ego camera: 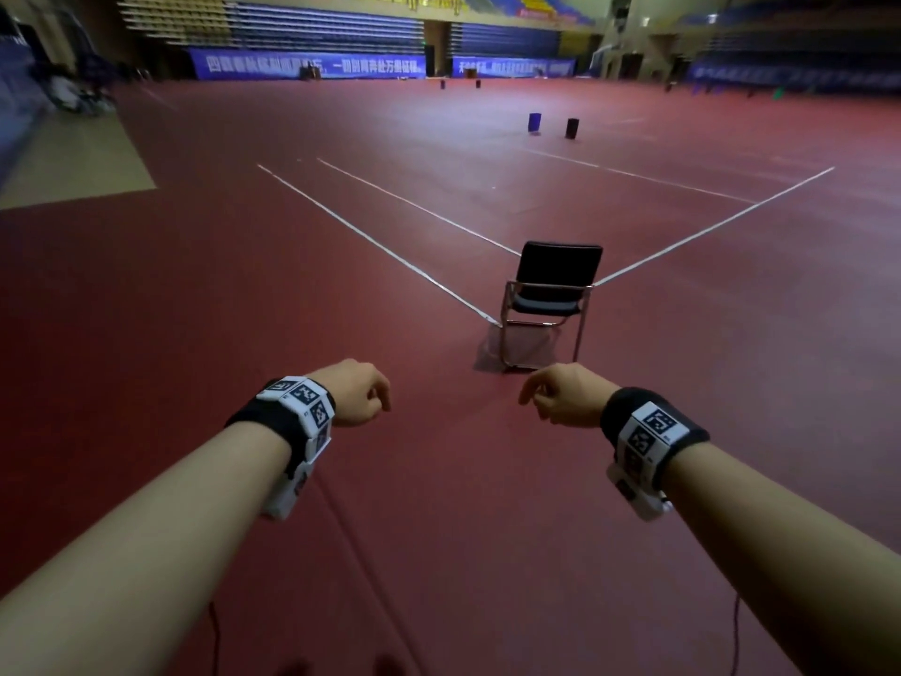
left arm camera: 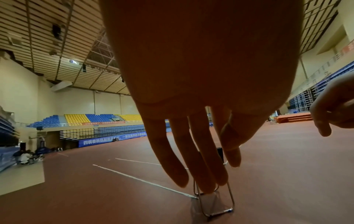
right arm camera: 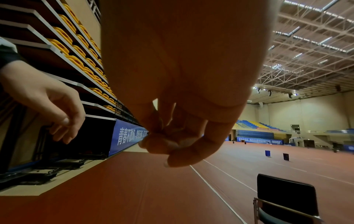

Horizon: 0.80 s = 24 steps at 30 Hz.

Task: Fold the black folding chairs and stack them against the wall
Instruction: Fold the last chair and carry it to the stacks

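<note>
One black folding chair [ego camera: 551, 295] with a silver metal frame stands unfolded on the red floor, where the white court lines meet. It also shows at the lower right of the right wrist view, chair [right arm camera: 285, 195], and its leg frame [left arm camera: 230, 203] shows below my fingers in the left wrist view. Both arms reach forward, a short way in front of the chair and not touching it. My left hand [ego camera: 375, 400] hangs with straight, relaxed fingers [left arm camera: 199, 166] and holds nothing. My right hand [ego camera: 536, 395] has loosely curled fingers [right arm camera: 184, 154] and is empty too.
This is a large sports hall with a red floor [ego camera: 341, 285]. Two small dark upright objects [ego camera: 535, 122] [ego camera: 572, 127] stand far ahead. Retracted bleachers with a blue banner [ego camera: 312, 65] line the far wall. A beige floor strip [ego camera: 73, 158] and seated people [ego camera: 73, 90] lie far left.
</note>
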Motion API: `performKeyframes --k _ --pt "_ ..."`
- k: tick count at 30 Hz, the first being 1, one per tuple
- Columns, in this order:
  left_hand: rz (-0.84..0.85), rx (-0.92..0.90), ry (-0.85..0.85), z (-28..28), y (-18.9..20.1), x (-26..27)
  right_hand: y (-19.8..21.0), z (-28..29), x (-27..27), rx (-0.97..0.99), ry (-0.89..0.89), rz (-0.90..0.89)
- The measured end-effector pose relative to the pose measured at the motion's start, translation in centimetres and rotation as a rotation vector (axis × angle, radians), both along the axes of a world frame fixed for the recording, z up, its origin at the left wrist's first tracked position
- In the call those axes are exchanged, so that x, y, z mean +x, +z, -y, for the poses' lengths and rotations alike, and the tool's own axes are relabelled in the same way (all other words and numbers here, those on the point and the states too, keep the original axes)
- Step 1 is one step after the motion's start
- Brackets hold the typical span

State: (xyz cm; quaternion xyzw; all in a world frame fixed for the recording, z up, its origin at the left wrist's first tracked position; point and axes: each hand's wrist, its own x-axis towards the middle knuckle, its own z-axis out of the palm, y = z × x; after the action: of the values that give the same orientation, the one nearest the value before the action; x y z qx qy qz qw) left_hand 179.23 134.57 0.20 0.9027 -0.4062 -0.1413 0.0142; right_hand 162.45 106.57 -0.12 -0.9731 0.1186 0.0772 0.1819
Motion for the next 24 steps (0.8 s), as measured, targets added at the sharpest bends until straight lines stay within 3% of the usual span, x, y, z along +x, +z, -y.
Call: performKeyframes --k 8,13,14,16,24 --pt "-0.019 0.047 -0.018 8.3 -0.1 13.3 -0.5 8.2 12.1 -0.008 -0.032 0.006" --pt "-0.042 0.040 -0.124 18.0 -2.6 25.9 -2.7 15.4 23.7 -0.018 -0.097 -0.043" --pt "-0.061 0.048 -0.115 18.3 -2.7 26.1 -2.5 15.6 23.7 -0.014 -0.100 -0.043" --pt "-0.057 0.025 -0.169 23.3 -3.5 33.2 -3.0 19.4 29.2 -0.014 -0.165 -0.029" --pt "-0.084 0.033 -0.320 36.5 -4.7 47.4 -4.0 29.1 39.3 -0.086 -0.297 -0.126"
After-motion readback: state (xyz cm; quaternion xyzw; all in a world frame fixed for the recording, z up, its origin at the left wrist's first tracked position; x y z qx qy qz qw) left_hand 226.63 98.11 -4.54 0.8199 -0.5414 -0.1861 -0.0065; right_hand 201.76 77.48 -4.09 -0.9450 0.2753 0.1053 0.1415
